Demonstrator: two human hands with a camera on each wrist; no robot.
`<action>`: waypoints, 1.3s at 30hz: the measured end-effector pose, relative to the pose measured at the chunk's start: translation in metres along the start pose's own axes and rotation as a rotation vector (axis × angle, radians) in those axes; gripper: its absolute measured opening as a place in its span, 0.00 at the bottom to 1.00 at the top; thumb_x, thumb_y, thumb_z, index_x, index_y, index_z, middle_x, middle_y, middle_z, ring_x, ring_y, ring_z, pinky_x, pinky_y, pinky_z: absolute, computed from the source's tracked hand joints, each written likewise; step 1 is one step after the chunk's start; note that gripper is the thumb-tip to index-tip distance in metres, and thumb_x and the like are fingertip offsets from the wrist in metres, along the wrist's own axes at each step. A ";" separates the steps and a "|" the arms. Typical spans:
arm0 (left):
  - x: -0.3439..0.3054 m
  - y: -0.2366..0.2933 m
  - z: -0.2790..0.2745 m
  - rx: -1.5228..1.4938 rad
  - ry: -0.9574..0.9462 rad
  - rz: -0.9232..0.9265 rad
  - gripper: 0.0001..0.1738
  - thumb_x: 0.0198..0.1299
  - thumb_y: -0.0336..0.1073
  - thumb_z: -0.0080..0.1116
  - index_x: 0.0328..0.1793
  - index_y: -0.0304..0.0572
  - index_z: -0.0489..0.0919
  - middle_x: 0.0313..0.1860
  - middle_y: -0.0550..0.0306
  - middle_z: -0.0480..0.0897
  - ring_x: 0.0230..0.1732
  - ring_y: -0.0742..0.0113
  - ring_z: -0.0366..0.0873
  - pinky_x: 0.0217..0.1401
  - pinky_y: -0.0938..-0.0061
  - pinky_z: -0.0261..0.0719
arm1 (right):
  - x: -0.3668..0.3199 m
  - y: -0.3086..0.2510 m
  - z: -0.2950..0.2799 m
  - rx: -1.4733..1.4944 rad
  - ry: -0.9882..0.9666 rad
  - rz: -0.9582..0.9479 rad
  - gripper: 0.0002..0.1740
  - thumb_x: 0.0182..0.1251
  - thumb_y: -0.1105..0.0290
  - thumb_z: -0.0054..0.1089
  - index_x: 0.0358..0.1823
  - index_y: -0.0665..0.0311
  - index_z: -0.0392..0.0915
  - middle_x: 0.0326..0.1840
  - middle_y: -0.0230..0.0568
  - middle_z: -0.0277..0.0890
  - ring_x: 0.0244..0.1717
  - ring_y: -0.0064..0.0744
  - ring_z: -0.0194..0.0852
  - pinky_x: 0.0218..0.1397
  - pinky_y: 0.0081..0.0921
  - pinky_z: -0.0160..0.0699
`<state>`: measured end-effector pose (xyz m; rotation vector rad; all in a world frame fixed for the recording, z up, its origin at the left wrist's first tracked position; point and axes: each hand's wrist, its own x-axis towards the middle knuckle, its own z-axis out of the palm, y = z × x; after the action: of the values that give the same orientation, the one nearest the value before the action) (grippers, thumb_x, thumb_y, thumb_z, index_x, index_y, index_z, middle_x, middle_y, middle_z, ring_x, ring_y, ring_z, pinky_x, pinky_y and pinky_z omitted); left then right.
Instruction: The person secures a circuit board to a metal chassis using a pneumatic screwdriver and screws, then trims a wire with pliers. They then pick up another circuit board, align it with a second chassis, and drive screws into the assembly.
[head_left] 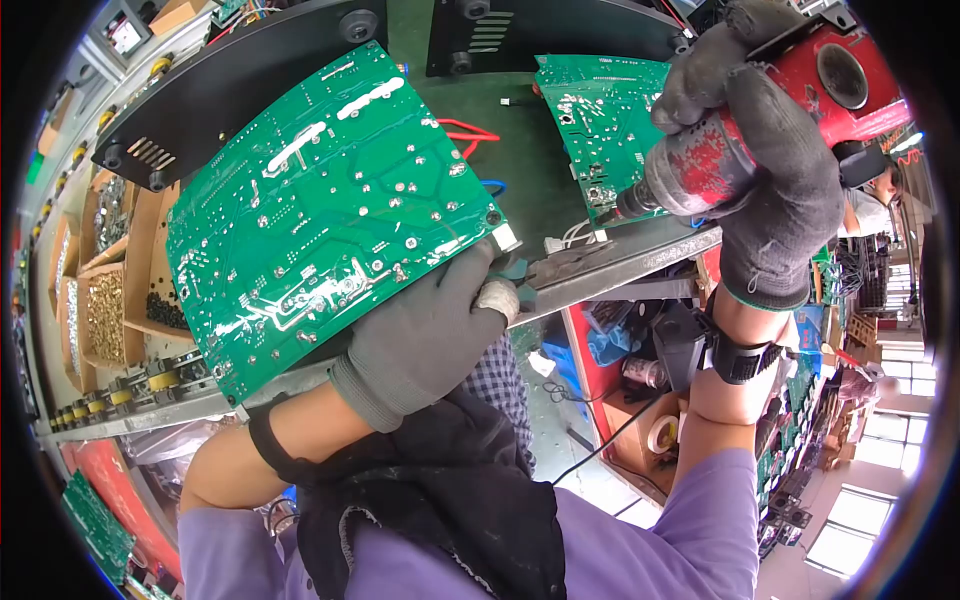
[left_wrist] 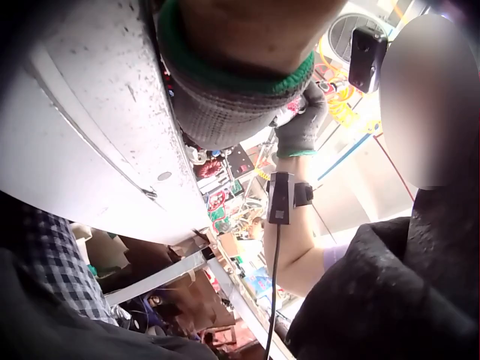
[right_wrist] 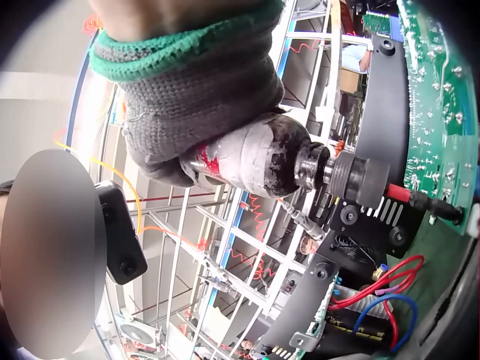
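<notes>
Beyond the metal rail [head_left: 640,262], we see the right hand [head_left: 790,170] wrapped round a red driver [head_left: 700,165], likely heavy, best held by its body, its bit at the smaller circuit board [head_left: 615,110]. Over the rail, the left hand [head_left: 425,335] meets the larger circuit board [head_left: 330,225], probably stiff, fragile, best taken by its edges; its fingertips hidden, we cannot tell how closed it is.

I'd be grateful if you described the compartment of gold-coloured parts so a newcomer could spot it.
Left of the larger green circuit board in the head view is a tan divided tray. One compartment holds small gold-coloured parts; its neighbours hold silvery parts and black parts.
</notes>
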<state>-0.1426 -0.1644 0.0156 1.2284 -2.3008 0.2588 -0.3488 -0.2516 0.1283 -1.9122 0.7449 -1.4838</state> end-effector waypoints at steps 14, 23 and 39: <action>0.000 0.004 0.004 -0.155 -0.049 -0.109 0.11 0.58 0.37 0.59 0.43 0.40 0.82 0.48 0.55 0.79 0.42 0.58 0.80 0.38 0.64 0.79 | 0.017 -0.004 -0.001 0.127 -0.172 0.010 0.23 0.62 0.66 0.54 0.54 0.75 0.67 0.32 0.47 0.71 0.32 0.40 0.73 0.37 0.36 0.75; 0.003 0.009 0.008 -0.294 -0.110 -0.277 0.14 0.61 0.38 0.58 0.48 0.38 0.79 0.46 0.54 0.80 0.39 0.57 0.81 0.38 0.65 0.79 | 0.021 -0.002 -0.012 0.127 -0.242 -0.033 0.25 0.60 0.62 0.59 0.53 0.72 0.70 0.32 0.46 0.73 0.33 0.40 0.74 0.37 0.35 0.75; -0.001 0.005 -0.053 -0.523 -0.458 -0.327 0.23 0.45 0.28 0.65 0.50 0.40 0.76 0.55 0.49 0.76 0.41 0.46 0.80 0.43 0.59 0.80 | 0.008 -0.021 -0.028 0.270 0.000 -0.075 0.24 0.64 0.64 0.56 0.59 0.68 0.67 0.43 0.43 0.68 0.44 0.38 0.63 0.47 0.36 0.68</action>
<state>-0.1278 -0.1398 0.0602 1.4432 -2.2499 -0.7634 -0.3725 -0.2470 0.1550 -1.7510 0.4507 -1.5439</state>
